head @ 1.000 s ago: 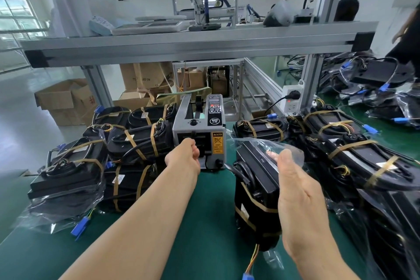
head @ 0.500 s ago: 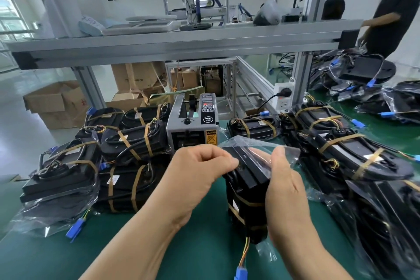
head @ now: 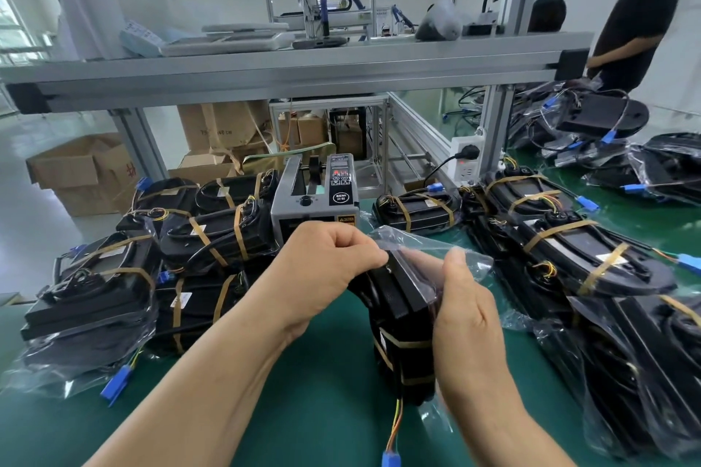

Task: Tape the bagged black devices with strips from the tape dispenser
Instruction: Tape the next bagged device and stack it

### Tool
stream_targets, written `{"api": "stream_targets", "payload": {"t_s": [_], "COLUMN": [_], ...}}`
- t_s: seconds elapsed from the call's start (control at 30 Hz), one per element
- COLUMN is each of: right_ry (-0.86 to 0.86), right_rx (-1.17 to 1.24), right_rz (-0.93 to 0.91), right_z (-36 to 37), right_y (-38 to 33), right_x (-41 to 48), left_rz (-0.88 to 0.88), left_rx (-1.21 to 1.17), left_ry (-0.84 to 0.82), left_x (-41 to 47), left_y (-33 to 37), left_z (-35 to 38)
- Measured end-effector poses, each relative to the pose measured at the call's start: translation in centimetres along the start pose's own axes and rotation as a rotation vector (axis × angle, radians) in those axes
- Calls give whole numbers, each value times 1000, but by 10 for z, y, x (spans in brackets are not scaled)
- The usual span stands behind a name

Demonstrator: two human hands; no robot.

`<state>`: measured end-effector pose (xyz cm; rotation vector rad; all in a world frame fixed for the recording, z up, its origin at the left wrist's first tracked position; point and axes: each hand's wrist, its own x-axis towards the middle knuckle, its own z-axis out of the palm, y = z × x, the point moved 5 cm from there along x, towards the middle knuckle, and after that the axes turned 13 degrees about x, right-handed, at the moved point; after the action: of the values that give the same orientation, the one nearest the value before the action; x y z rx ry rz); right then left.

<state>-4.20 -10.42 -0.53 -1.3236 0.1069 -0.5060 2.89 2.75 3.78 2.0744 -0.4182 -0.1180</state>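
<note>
Two hands on one unit, centre of the frame. Our left hand has its fingers curled tight, pinching the loose bag top down onto the bagged black device. Our right hand wraps round its side so it stands upright on the green mat. Can't tell if a strip's under those fingers.

It's a glossy black block in clear plastic, tan bands low down, wires dangling below. The tape dispenser sits just behind, within easy reach we'd guess, with taped units piled either side.

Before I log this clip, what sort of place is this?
Probably a factory packing station: piles of bagged black devices bound with tape on a green workbench, an electric tape dispenser among them, and cardboard cartons on the floor behind.
</note>
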Motion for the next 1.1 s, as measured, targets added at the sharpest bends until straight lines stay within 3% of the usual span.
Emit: {"api": "stream_targets", "payload": {"t_s": [0.3, 0.57, 1.1], "right_ry": [24, 58, 47], "right_rx": [-105, -109, -81], "right_rz": [-59, -91, -89], "right_z": [-13, -9, -5], "right_y": [-21, -20, -22], "right_x": [11, 3, -4], "left_rz": [98, 7, -9], "left_rx": [-73, -54, 37], "left_ry": [-125, 134, 228], "left_x": [-20, -25, -30], "left_y": [10, 4, 4], "left_z": [7, 10, 12]}}
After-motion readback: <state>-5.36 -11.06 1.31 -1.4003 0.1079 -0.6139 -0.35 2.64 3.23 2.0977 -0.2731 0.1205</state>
